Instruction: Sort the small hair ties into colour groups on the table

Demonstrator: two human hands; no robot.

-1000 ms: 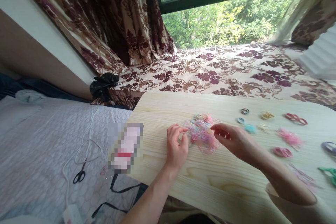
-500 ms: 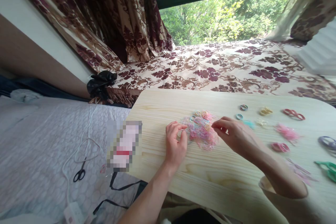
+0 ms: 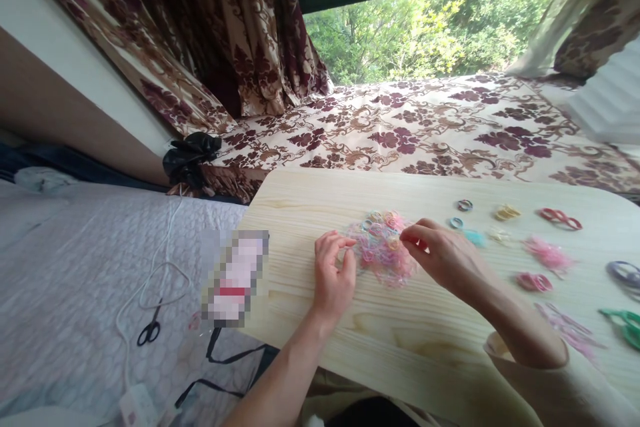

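At 8 o'clock of the tangled pile of thin bands, the left hand curves loosely, thumb and forefinger parted, perhaps to fence in that edge. At 3 o'clock, the right hand has its fingertips drawn into a pinch; whether they grip anything, I cannot tell. The pile lies on the pale table between both hands, probably for easy reach. Pink bands past 3, green bands at 4 and yellow bands at 2 sit apart, seemingly grouped by colour. Farther, at 10, the black bag hides any contents
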